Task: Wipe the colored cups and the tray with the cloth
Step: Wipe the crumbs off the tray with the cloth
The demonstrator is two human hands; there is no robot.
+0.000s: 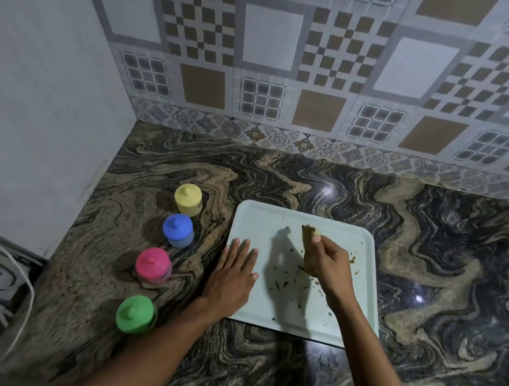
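Single head-worn view, looking forward and steeply down from close above the surface (434, 251). Wide-angle: tiled wall (271, 38) across 12 o'clock, plain wall (31, 96) at 9 o'clock, tray (262, 223) just below centre, arms (160, 343) entering from 6 o'clock.

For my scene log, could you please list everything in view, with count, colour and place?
yellow cup, blue cup, pink cup, green cup: four, in a row left of the tray
tray: one, pale, mid countertop
crumbs: several, brown, scattered on tray
cloth: one, brownish, over tray
countertop: one, swirled black and tan
tiled wall: grey and brown, behind
cable: one, white, far left
left hand: flat on tray's left edge
right hand: grips cloth
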